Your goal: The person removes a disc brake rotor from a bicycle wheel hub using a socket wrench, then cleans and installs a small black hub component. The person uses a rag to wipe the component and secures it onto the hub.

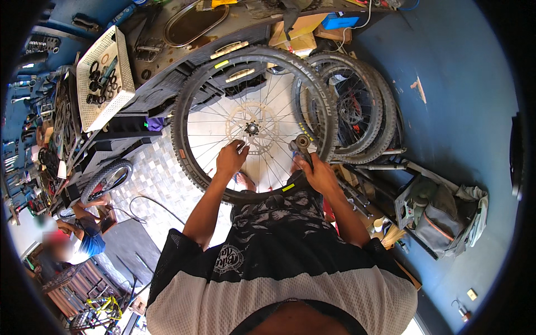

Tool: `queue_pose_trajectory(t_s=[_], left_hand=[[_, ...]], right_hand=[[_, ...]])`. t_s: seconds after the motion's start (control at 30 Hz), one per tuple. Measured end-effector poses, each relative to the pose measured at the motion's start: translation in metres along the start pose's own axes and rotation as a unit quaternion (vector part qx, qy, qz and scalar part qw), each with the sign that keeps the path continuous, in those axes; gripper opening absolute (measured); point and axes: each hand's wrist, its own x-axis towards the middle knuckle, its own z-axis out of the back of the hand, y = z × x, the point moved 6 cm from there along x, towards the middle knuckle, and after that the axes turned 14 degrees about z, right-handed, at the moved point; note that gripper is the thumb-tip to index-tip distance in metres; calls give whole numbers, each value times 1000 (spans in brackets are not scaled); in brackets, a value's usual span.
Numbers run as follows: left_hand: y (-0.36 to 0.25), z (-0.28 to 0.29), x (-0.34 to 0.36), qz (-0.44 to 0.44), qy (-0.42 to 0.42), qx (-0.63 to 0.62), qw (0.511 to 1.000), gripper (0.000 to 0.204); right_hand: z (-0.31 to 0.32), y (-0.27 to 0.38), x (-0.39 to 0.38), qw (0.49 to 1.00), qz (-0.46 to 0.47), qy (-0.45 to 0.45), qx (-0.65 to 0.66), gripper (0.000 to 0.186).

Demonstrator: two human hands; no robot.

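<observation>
1. A big bike wheel (253, 127) is right in front of the person, by their belly, with its flat side facing up at them.
2. The left hand (230, 159) is over the spokes, near the metal disc (272, 118) in the middle. Its fingers are bent; I cannot tell if they pinch anything.
3. The right hand (320, 174) has its fingers wrapped around a metal tool (302, 143) with a round head, over the wheel's right side.
4. More wheels (385, 125) lean together to the right.
5. Past the wheel is a long bench (245, 21). A white basket (118, 107) of small parts sits at the left.
</observation>
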Motion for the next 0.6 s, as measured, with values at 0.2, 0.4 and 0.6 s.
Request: queue_pose_trajectory(t_s=[0.2,0.4,0.6], left_hand=[[73,3,-41,102,31,-33,994,34],[108,1,-60,141,25,-71,987,32],[107,-2,-47,122,30,-113,986,28]], right_hand=[[-2,2,10,998,5,23,-55,51],[-2,15,29,997,19,52,-55,50],[-4,26,53,997,42,43,-54,52]])
